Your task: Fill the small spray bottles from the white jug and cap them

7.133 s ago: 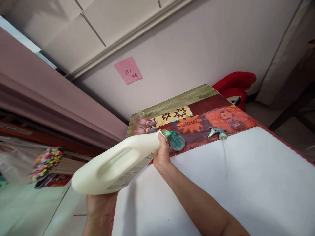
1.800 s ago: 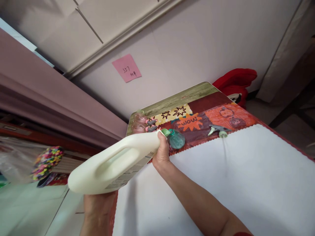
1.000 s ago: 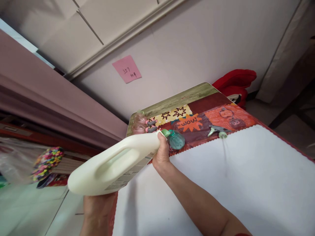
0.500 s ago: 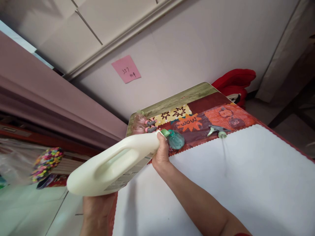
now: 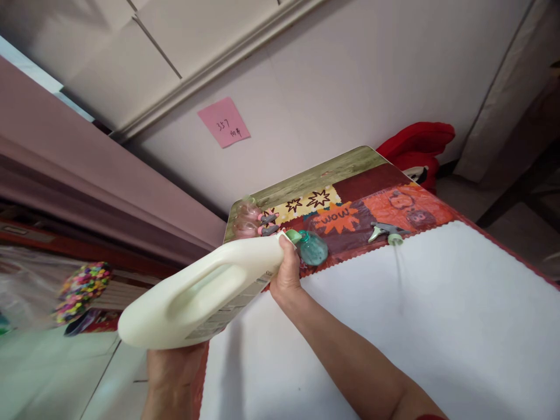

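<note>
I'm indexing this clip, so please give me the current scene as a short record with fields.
Left hand: under the pale jug; fingers hidden
Right hand: gripping the jug near its mouth
Jug position: tilted, mouth toward the teal bottle
Between them: green piece at the bottle's neck
Spray head: detached, right of the teal bottle
Beyond jug: pink bottles
Wall: pink note

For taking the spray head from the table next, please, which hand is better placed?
Probably the right hand: it grips the neck end of the jug, nearer to the spray head, but must let go first. The left hand is under the jug's base end, farther away.
</note>
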Tool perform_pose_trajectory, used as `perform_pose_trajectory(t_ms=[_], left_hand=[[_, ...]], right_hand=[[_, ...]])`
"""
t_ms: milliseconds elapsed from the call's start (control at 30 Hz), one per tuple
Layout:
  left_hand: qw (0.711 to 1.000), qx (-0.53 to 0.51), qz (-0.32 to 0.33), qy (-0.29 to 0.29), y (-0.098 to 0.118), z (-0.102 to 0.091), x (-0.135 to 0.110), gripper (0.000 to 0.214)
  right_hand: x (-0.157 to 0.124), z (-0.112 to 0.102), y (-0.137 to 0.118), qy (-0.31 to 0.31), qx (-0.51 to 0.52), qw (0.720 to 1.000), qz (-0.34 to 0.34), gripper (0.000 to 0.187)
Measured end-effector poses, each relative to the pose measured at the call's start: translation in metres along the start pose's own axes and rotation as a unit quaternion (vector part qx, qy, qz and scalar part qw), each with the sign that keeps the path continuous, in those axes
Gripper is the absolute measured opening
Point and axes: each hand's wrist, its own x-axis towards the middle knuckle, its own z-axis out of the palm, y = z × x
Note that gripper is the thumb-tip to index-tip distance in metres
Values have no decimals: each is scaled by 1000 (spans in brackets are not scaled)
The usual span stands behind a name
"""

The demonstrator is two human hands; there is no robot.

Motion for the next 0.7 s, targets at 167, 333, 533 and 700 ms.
perform_pose_trajectory(t_ms=[167, 333, 533, 700], left_hand=[[1000, 10, 4, 7, 2, 4, -3, 48], [1000, 11, -1, 6, 2, 1, -1, 49], [1000, 5, -2, 4, 0, 0, 0, 48], [1000, 12, -1, -10, -1, -4, 4, 51]], right_hand=[[0, 0, 0, 3, -2, 1000, 2, 45], [-1, 0, -1, 6, -1, 1000, -1, 45], [-1, 1, -1, 0, 0, 1000, -6, 42], [-1, 1, -1, -3, 3, 1000, -7, 41]])
